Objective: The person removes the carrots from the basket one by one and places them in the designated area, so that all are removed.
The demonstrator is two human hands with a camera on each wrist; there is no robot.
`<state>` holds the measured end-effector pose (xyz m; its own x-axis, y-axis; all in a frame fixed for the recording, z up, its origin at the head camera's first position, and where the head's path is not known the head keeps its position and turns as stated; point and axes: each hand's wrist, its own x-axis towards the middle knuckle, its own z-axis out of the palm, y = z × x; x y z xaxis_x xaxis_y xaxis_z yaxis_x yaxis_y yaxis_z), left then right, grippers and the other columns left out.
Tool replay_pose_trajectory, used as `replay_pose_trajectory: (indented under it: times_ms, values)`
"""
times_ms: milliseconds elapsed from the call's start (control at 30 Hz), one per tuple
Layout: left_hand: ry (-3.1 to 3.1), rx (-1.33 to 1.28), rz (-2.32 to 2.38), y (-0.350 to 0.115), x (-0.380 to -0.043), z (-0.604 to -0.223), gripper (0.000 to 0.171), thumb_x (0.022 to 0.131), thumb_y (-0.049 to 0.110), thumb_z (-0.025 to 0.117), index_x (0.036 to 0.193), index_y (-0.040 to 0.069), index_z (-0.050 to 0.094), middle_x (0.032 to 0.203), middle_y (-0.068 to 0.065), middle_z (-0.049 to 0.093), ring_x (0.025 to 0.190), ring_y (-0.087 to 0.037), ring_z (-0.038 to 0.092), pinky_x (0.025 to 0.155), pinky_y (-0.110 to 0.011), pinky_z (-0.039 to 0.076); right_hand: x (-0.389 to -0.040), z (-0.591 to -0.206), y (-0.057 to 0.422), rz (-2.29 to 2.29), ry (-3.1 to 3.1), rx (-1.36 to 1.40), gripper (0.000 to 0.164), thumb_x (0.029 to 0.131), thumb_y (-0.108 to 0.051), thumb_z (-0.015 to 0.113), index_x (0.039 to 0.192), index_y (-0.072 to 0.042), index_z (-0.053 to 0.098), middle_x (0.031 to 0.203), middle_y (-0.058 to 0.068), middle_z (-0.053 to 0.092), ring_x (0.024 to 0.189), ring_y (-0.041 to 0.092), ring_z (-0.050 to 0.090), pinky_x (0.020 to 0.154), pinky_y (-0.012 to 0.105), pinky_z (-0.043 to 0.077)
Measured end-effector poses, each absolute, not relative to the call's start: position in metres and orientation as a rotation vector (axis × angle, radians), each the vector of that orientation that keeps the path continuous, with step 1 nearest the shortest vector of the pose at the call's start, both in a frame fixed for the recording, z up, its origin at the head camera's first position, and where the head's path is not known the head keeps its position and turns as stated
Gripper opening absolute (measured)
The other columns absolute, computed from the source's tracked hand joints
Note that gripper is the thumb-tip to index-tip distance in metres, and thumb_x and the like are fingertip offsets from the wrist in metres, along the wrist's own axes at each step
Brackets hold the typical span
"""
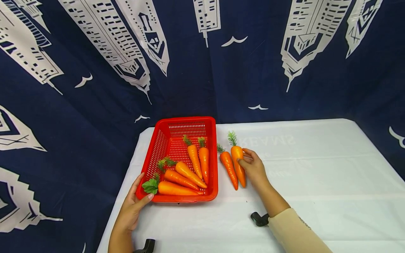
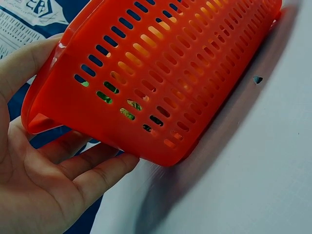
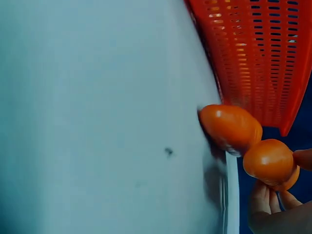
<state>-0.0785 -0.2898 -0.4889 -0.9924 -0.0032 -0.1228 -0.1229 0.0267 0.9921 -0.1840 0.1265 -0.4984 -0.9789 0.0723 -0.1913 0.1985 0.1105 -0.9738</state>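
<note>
A red plastic basket (image 1: pixel 214 158) holds several orange toy carrots (image 1: pixel 174 188) with green tops. My left hand (image 1: pixel 129 211) grips its near left corner, thumb over the rim and fingers against the outer wall, as the left wrist view shows. To the right of the basket, my right hand (image 1: pixel 255 169) pinches a carrot (image 1: pixel 236 153) between thumb and fingers, its feathery top pointing away from me. Another carrot (image 1: pixel 228 165) lies on the cloth between the held one and the basket. In the right wrist view the held carrot (image 3: pixel 267 158) appears end-on, overlapping the lying carrot (image 3: pixel 225 124).
A white cloth (image 1: pixel 316 182) covers the table, which ends at a dark blue curtain (image 1: pixel 246 77) printed with white buildings and birds. Black wrist camera mounts show beside the right wrist (image 1: pixel 260 219) and the left wrist (image 1: pixel 148 246).
</note>
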Motion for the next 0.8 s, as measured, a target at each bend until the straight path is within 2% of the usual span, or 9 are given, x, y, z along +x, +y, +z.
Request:
replay_pose_trajectory:
  times_ms: [533, 800]
  values:
    - [2.175, -0.080, 2.150, -0.290, -0.079, -0.488, 0.084, 0.095, -0.002, 0.063, 0.161, 0.028, 0.021, 0.168, -0.008, 0.015, 0.138, 0.001, 0.038, 0.104, -0.012, 0.042, -0.190, -0.512, 0.133, -1.875, 2.308, 0.314, 0.061, 0.097, -0.017, 0.063, 0.152, -0.004, 0.039, 0.147, 0.021, 0.048, 0.132, 0.035, 0.052, 0.109, 0.043, 0.045]
    - [2.174, -0.104, 2.146, -0.289, -0.079, -0.488, 0.084, 0.094, -0.004, 0.063, 0.161, 0.028, 0.022, 0.169, -0.007, 0.014, 0.140, -0.001, 0.035, 0.104, -0.011, 0.042, -0.189, -0.510, 0.133, -1.810, 2.340, 0.315, 0.061, 0.097, -0.017, 0.063, 0.151, -0.002, 0.039, 0.145, 0.023, 0.049, 0.132, 0.037, 0.053, 0.111, 0.047, 0.043]
